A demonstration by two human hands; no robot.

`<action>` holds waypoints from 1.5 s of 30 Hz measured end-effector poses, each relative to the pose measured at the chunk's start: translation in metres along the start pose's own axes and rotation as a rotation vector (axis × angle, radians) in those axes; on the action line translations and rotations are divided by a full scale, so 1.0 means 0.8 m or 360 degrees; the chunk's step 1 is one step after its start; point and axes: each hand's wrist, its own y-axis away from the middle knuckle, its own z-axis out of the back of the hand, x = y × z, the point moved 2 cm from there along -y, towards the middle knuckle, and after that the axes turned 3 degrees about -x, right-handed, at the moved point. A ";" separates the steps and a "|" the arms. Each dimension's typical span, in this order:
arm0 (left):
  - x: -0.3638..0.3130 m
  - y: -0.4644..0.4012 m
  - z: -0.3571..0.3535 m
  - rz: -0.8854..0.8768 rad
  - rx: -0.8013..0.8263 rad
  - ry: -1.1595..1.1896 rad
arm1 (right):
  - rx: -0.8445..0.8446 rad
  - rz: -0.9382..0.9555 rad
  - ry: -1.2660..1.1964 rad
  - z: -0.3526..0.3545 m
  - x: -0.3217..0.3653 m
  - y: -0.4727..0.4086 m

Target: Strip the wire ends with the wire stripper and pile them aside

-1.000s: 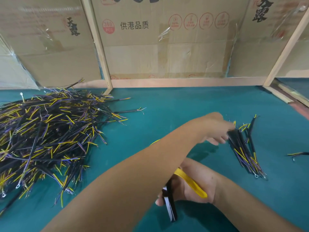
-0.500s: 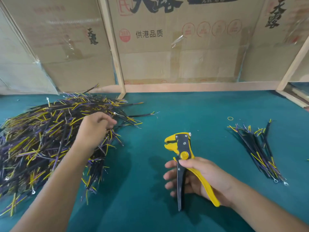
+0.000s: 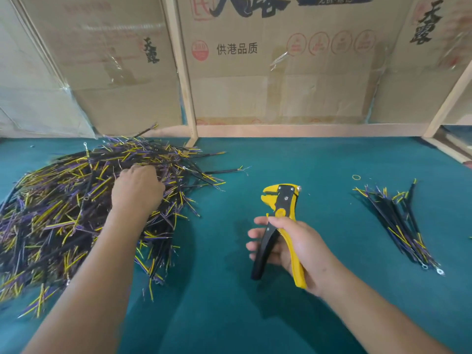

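L hand [image 3: 138, 190]: I moved it from done pile [image 3: 398, 223] into raw heap [image 3: 76, 200]; grip hidden, cannot tell.
R hand [image 3: 291, 246]: grips stripper [image 3: 283, 226], ready for next wire.

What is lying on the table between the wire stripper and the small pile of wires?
In the head view, only bare green table lies between the wire stripper and the small pile.

- The one head-worn camera is looking forward and down, close over the green surface [image 3: 255, 315].
- It is facing the cardboard wall [image 3: 281, 93] behind, both forearms entering from below.
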 end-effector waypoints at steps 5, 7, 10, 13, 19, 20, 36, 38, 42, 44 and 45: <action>-0.008 0.010 -0.018 -0.0006 -0.0156 -0.0082 | 0.0118 -0.0008 -0.0006 0.006 -0.009 0.000; -0.007 0.011 -0.025 -0.0020 -0.0214 0.0034 | 0.0142 -0.0013 -0.0054 0.009 -0.010 -0.004; -0.009 0.012 -0.027 -0.0075 -0.0269 0.0216 | 0.0177 -0.0054 -0.0095 0.010 -0.009 -0.007; -0.014 0.017 -0.023 -0.0149 -0.0369 0.0297 | 0.0222 -0.0090 -0.0108 0.011 -0.009 -0.009; -0.040 0.034 0.005 -0.0325 -0.0580 0.0848 | 0.0251 -0.0151 -0.0119 0.010 -0.006 -0.013; -0.051 0.040 0.012 -0.0326 -0.0480 0.1160 | 0.0239 -0.0144 -0.0128 0.010 -0.006 -0.014; -0.141 0.096 -0.027 0.0105 0.0888 0.2610 | 0.0268 -0.0096 -0.0223 0.012 -0.012 -0.025; -0.143 0.098 -0.029 0.0120 0.0899 0.2683 | 0.0289 -0.0075 -0.0184 0.014 -0.012 -0.026; -0.141 0.094 -0.031 0.0242 0.0814 0.2793 | 0.0416 -0.0070 -0.0113 0.013 -0.013 -0.022; -0.139 0.092 -0.032 0.0285 0.0781 0.2821 | 0.0420 -0.0058 -0.0119 0.014 -0.013 -0.021; -0.138 0.091 -0.032 0.0304 0.0768 0.2827 | 0.0415 -0.0052 -0.0120 0.014 -0.013 -0.020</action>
